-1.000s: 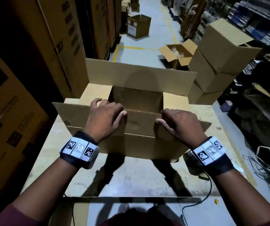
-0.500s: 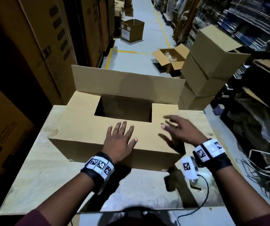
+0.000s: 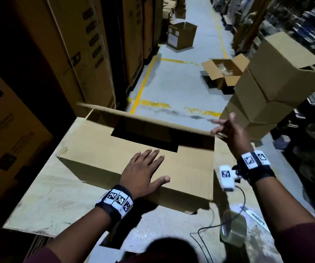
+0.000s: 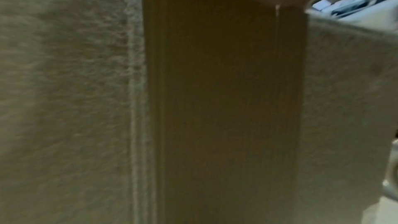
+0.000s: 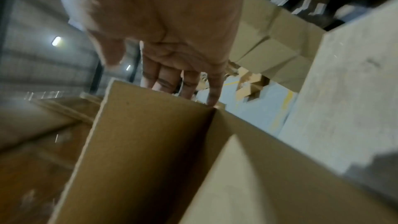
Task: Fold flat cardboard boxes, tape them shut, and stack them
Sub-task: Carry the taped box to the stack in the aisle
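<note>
A brown cardboard box stands on the wooden table. Its near flap and side flaps lie folded down. My left hand presses flat on the near flap with its fingers spread; in the left wrist view only the box's front wall and the table show. The far flap leans over the dark opening towards me. My right hand is at that flap's right end. In the right wrist view its straight fingers reach behind the flap's top edge.
A roll of clear tape sits at the table's near right, beside a cable. A stack of closed boxes rises to the right of the table. Two open boxes stand on the aisle floor beyond. Tall cartons line the left.
The near flap was folded down and my left hand went flat on it. My right hand moved out to the far flap's right end. That flap has tipped from upright towards me.
</note>
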